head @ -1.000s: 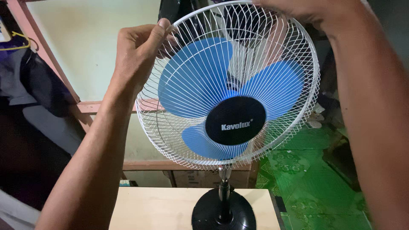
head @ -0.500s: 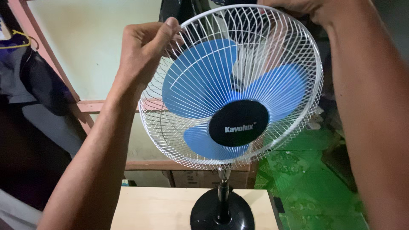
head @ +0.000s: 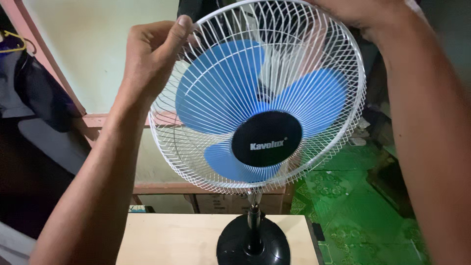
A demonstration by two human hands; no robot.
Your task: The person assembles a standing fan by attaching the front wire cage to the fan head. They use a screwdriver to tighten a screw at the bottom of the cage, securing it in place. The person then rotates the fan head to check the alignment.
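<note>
A desk fan stands in front of me with a white wire grille (head: 324, 162), three blue blades (head: 216, 93) and a black round centre cap (head: 266, 139). Its thin pole drops to a black round base (head: 253, 243) on a pale wooden table (head: 167, 240). My left hand (head: 149, 56) pinches the grille's rim at the upper left, thumb on the front ring. At the top right, my right hand (head: 363, 14) grips the rim, partly cut off by the frame's top edge.
A pale wall with a pink wooden frame (head: 54, 64) stands behind the fan. Dark clothing (head: 39, 93) hangs at the left. Green patterned floor covering (head: 353, 196) lies at the right, with a cardboard box (head: 235, 202) under the shelf rail.
The fan head has shifted slightly right and down in view. My left hand has slid a little along the rim at the upper left; my right hand stays at the top.
</note>
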